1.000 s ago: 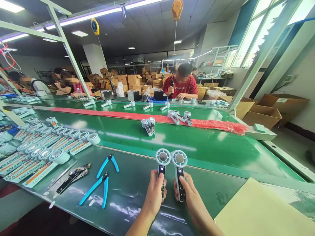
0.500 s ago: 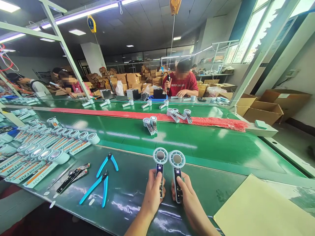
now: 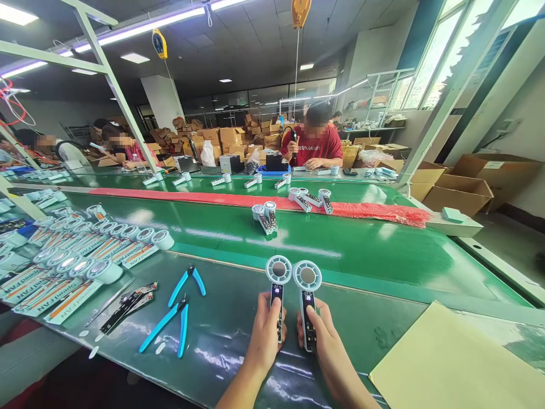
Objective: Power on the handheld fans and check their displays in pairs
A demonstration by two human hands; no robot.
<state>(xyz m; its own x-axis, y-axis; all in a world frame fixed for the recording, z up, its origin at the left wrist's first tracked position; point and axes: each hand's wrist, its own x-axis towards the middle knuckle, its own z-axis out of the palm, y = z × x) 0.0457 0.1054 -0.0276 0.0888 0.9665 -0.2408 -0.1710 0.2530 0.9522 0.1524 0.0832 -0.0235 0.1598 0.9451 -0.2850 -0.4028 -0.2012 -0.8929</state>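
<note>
Held upright in my left hand is a small light-blue handheld fan, its handle open so a black circuit board shows. My left thumb presses on that board, below a lit display that seems to read 20. My right hand grips a second handheld fan of the same kind, thumb on its board and display also lit. The two round heads stand side by side, almost touching. To the left on the bench lie two blue-handled nippers with jaws pointing away.
Rows of fans marked Speed FAN fill the left. Loose circuit boards and tweezers lie before them. A pale yellow sheet covers the right. Beyond, a green conveyor belt carries a pair of fans; a co-worker sits opposite.
On the belt, the pair of fans has shifted slightly to the right. Both hands keep their hold on the fans, and the displays stay lit.
</note>
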